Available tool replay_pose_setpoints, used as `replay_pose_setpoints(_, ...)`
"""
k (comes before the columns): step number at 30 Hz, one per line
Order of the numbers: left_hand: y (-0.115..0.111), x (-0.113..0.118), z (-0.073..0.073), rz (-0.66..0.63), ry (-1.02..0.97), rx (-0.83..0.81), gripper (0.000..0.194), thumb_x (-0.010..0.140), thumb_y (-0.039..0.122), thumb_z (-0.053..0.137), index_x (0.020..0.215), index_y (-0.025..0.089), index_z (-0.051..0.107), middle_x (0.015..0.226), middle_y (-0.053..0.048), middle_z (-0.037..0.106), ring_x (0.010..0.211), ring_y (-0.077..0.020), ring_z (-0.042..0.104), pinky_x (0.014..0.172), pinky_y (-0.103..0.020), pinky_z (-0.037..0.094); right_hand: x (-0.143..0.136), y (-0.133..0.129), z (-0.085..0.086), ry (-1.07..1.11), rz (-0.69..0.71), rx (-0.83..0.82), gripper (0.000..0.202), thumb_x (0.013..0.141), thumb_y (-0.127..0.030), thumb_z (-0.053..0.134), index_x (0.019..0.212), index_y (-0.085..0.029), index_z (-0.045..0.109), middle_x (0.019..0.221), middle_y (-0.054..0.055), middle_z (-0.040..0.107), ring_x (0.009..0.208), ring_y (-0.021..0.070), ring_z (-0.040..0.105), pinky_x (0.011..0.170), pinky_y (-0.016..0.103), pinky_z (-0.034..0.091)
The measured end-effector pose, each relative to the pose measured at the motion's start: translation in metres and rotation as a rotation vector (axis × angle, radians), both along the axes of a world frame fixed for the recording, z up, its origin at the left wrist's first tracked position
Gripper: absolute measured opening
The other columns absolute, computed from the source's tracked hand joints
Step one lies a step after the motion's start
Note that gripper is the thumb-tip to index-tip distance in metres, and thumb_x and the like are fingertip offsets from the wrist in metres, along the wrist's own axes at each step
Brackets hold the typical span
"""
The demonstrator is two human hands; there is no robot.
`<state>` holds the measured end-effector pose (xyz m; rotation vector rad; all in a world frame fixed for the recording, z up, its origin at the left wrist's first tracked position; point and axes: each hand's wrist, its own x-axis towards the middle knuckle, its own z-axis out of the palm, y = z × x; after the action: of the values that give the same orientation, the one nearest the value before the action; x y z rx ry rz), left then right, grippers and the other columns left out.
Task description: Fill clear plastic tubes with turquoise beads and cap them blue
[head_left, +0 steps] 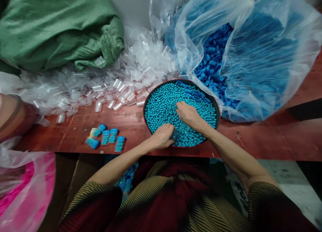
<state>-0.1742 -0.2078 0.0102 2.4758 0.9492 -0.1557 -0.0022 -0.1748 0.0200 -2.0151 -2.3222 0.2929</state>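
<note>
A round dark basin with a red rim is full of small blue balls. Over its near left part, my left hand is closed on a clear container, which lies low among the balls. My right hand is over the middle of the basin, fingers bent together at the balls; whatever they hold is hidden. Several blue caps lie on the balls at the far right side. Left of the basin, several small filled containers with blue caps lie on the red table.
Many clear empty containers are heaped along the table's back. A green sack is at the back left, a clear bag of blue caps at the right. A pink-filled bag stands lower left; a dark bar is at the right.
</note>
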Motion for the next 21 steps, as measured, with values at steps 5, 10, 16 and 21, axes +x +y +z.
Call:
replay_pose_setpoints(5, 0.004, 0.011, 0.005, -0.135, 0.099, 0.052, 0.037, 0.074, 0.035, 0.063, 0.104, 0.017, 0.052, 0.108, -0.011, 0.053, 0.099, -0.0275, 0.051, 0.08, -0.039, 0.045, 0.015, -0.004, -0.008, 0.419, -0.003, 0.067, 0.029, 0.088, -0.024, 0.048, 0.114, -0.015, 0.058, 0.103, 0.009, 0.067, 0.094, 0.0203, 0.061, 0.082, 0.03, 0.044)
replay_pose_setpoints(10, 0.005, 0.024, 0.0, -0.124, 0.117, 0.01, 0.047, 0.074, 0.033, 0.062, 0.117, 0.02, 0.047, 0.108, -0.009, 0.053, 0.095, -0.0257, 0.054, 0.077, -0.037, 0.046, 0.017, -0.014, -0.019, 0.598, 0.026, 0.026, 0.03, 0.084, -0.02, 0.051, 0.112, -0.017, 0.06, 0.097, 0.006, 0.069, 0.086, 0.0184, 0.062, 0.08, 0.03, 0.046)
replay_pose_setpoints(16, 0.001, 0.019, -0.005, 0.036, 0.081, 0.03, 0.06, 0.07, 0.023, 0.063, 0.124, 0.012, 0.039, 0.112, -0.012, 0.053, 0.099, -0.0264, 0.053, 0.084, -0.039, 0.046, 0.023, -0.022, -0.028, 0.516, 0.015, 0.029, 0.026, 0.083, -0.022, 0.054, 0.108, -0.018, 0.062, 0.097, 0.008, 0.066, 0.087, 0.0203, 0.061, 0.08, 0.031, 0.045)
replay_pose_setpoints(21, -0.008, 0.018, 0.001, 0.114, 0.104, 0.154, 0.037, 0.072, 0.019, 0.057, 0.107, 0.013, 0.047, 0.115, -0.015, 0.051, 0.105, -0.0287, 0.051, 0.085, -0.042, 0.046, 0.026, -0.025, -0.03, 0.389, 0.092, 0.043, 0.023, 0.085, -0.021, 0.053, 0.106, -0.016, 0.062, 0.093, 0.009, 0.064, 0.086, 0.0206, 0.058, 0.079, 0.031, 0.044)
